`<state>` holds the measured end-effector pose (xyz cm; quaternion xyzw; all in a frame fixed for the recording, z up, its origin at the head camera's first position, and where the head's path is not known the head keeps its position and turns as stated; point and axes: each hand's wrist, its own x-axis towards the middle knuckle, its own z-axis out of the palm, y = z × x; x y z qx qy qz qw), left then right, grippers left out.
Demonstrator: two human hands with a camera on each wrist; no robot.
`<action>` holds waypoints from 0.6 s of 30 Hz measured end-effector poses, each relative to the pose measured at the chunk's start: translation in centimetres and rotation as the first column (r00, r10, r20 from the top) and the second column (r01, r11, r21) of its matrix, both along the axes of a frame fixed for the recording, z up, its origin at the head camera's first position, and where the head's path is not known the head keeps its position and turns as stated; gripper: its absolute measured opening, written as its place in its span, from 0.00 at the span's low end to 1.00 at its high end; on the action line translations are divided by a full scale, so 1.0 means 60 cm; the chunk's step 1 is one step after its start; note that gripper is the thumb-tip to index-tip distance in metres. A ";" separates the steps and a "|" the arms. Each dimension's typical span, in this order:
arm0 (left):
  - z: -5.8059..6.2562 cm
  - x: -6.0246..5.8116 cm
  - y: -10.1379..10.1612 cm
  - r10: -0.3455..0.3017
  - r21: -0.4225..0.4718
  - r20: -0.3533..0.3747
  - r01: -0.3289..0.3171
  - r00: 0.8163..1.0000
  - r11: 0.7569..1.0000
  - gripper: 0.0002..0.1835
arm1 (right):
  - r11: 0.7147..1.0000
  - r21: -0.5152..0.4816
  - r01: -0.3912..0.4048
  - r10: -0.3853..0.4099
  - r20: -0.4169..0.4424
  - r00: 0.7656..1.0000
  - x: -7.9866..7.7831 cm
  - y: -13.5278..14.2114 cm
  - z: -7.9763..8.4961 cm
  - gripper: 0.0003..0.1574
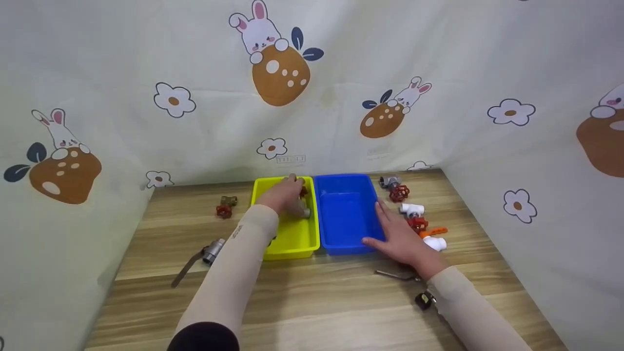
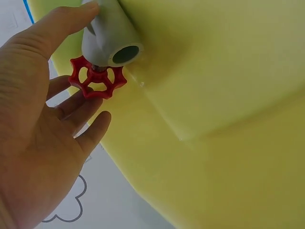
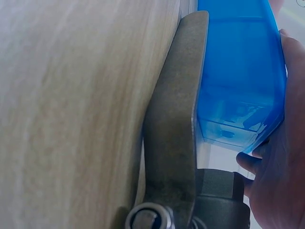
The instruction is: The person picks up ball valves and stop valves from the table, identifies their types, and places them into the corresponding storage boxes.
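In the head view, my left hand (image 1: 285,196) reaches down into the yellow bin (image 1: 291,254). It holds a grey pipe valve (image 2: 109,36) with a red handwheel (image 2: 97,86); in the left wrist view the thumb lies on the grey body and the fingers are by the wheel. My right hand (image 1: 403,239) rests against the right side of the blue bin (image 1: 346,214), fingers extended along its rim and thumb at the near corner. Close to the right wrist camera lies a metal lever (image 3: 174,114), partly overlapped by the forearm in the head view.
Left of the bins lie a brass valve (image 1: 229,200) with a red wheel and a lever ball valve (image 1: 213,251). Along the right are a metal valve (image 1: 390,182), a white valve (image 1: 412,209) with a red wheel, and a white valve (image 1: 435,243) with an orange handle. Patterned cloth walls surround the table.
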<state>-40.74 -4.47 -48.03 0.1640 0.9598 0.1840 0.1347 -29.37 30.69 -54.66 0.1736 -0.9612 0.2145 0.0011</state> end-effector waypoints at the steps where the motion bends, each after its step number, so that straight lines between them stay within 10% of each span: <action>1: 0.001 -0.003 -0.001 -0.001 0.004 0.015 0.001 1.000 1.000 0.50 | 1.000 0.000 0.001 -0.001 0.002 1.000 0.000 0.000 0.000 0.74; 18: 0.054 -0.010 -0.043 -0.041 0.042 -0.005 0.042 0.999 0.998 0.34 | 1.000 -0.001 -0.001 0.001 -0.003 1.000 0.001 0.001 0.000 0.75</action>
